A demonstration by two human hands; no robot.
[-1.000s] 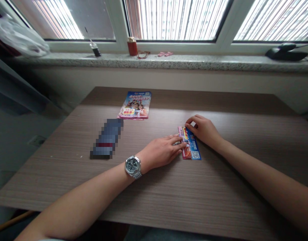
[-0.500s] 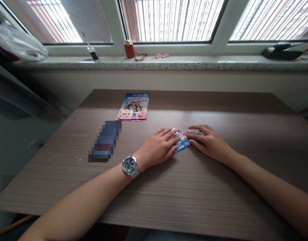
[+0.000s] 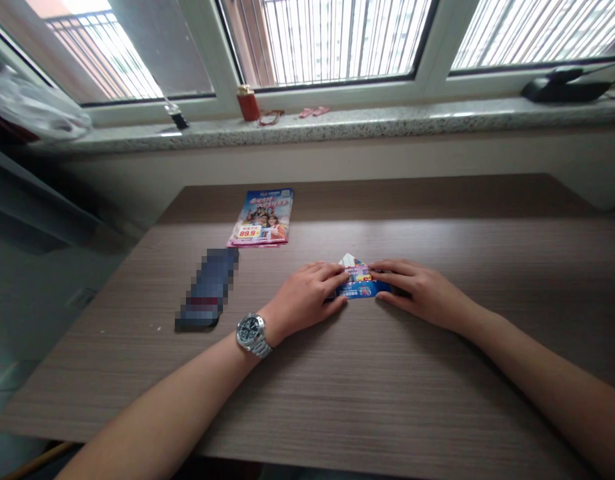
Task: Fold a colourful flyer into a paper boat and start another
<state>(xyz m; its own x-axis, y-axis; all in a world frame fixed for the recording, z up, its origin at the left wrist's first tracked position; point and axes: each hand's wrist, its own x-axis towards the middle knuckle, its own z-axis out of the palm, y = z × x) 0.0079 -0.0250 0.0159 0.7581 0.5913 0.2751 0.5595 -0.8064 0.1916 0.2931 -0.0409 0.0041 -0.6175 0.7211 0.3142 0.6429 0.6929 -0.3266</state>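
Note:
A folded flyer [image 3: 360, 291], blue and pink with a white tip at its far side, lies on the table between my hands. My left hand [image 3: 307, 293], with a steel watch [image 3: 251, 331] at the wrist, holds the flyer's left end. Its fingers cover that end and the thumb is along the near edge. At the right end, my right hand [image 3: 420, 288] holds the flyer with fingers over the far side and thumb at the near edge. Parts of both ends are hidden under the fingers.
On the wooden table [image 3: 387, 393], a stack of flyers [image 3: 262, 217] lies at the back left, with a blurred-out phone-like dark object [image 3: 207, 290] nearer. The stone windowsill [image 3: 387, 125] bears a red bottle [image 3: 248, 105], pink items [image 3: 315, 112] and a black device [image 3: 565, 87].
The flyer has turned so its near edge runs almost level, and more of its white tip shows. My left fingers have drawn in toward its left end. The view has tilted slightly.

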